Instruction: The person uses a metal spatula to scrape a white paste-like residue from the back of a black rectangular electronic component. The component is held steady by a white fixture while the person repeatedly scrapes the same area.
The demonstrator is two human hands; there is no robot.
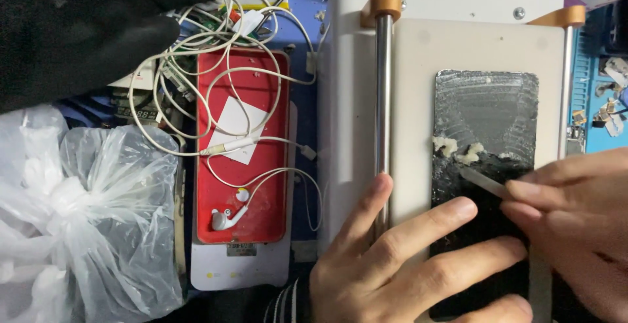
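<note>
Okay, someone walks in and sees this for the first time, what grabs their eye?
Likely the dark phone screen on the white machine plate at right, its upper half smeared with pale glue residue; the left hand presses it down while the right hand works a thin scraper across it. Next, the red tray at centre, draped in tangled white earphone cable.

The panel (pixel 487 140) is black, glossy at its 6 o'clock end and streaked grey toward 12, with off-white crumbs (pixel 458 149) across its middle, and it lies on a cream-white machine (pixel 418 87) with a silver rod (pixel 383 100) and orange caps (pixel 386 2). At the machine's 9 o'clock sits a red tray (pixel 261 205) bearing a white paper square (pixel 237 126) and white earphones (pixel 226 218), on a blue mat (pixel 304 185). A clear whitish bag (pixel 85 218) fills 8 o'clock, black cloth (pixel 78 28) 10 o'clock, and a black-and-white striped cuff (pixel 288 303) shows at 6.
</note>
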